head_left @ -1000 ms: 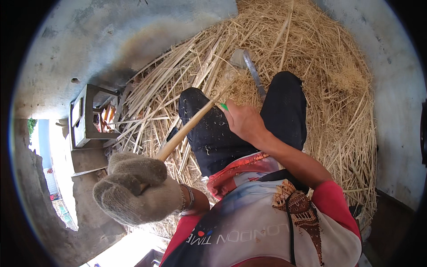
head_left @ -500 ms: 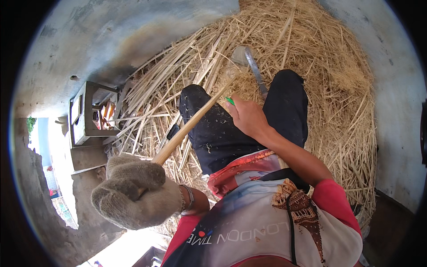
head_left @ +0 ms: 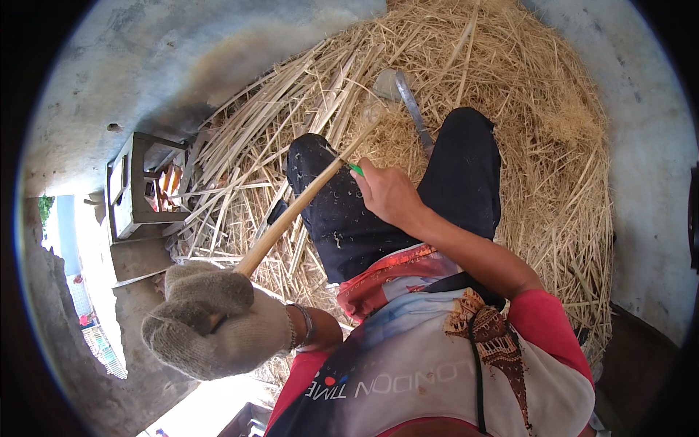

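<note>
My left hand [head_left: 218, 320], in a thick grey-brown knitted glove, is closed round the thick end of a pale, tapering wooden stick [head_left: 291, 211]. The stick slants away to the right, and its thin end lies over the straw beyond my knees. My bare right hand [head_left: 389, 191] grips a small tool with a green handle [head_left: 356, 169], mostly hidden in the fingers. A thin, pale point, apparently its blade, shows just across the stick above my left knee. Whether the blade touches the stick I cannot tell.
Straw and thin wood shavings [head_left: 539, 146] heap around my dark-trousered legs. A long curved metal blade [head_left: 412, 105] lies beyond my knees beside a pale roundish object [head_left: 386, 84]. A wooden stool-like frame [head_left: 149, 178] stands at left against the wall [head_left: 167, 80].
My right hand with the green-handled tool has moved left, up to the stick. My gloved left hand and the stick have shifted slightly left.
</note>
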`<state>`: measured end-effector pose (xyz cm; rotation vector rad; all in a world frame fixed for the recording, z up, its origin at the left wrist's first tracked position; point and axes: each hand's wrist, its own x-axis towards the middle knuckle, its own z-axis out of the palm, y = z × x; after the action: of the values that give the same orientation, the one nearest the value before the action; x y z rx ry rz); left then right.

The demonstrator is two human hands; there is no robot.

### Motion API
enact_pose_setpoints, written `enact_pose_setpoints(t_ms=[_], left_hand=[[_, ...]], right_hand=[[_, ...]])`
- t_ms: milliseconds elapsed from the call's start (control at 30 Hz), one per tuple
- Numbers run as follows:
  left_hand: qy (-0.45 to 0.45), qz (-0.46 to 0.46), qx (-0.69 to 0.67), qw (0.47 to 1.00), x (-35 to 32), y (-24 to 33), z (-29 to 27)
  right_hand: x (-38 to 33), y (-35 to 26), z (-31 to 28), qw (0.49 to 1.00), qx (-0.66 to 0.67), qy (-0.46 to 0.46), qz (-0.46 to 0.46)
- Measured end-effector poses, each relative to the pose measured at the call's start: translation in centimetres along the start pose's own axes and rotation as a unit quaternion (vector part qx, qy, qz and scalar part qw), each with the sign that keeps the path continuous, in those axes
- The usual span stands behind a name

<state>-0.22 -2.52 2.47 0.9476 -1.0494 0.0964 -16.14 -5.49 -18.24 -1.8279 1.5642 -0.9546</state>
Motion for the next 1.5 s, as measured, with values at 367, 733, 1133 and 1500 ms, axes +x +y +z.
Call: enact_pose_setpoints(t_ms=[367,733,1133,1500], left_hand=[[-0.004,0.068,0.091,0.994,0.3,-2.5,-2.4],[0.01,0.045,0.257,0.965,0.3,0.4,0.5],[0.032,0.041,0.221,0.974,0.4,1.6,2.9],[0.066,-0.069,0.19,0.977,0.1,2.8,4.1]], right_hand=[[0.8,7.0,0.4,0.987,-0.011,0.033,0.159],[-1.6,12.3,5.7,0.982,-0.077,-0.045,0.168],[2.7,5.4,3.6,0.994,0.033,-0.015,0.106],[5.2,7.0,4.7,0.98,-0.082,-0.061,0.171]])
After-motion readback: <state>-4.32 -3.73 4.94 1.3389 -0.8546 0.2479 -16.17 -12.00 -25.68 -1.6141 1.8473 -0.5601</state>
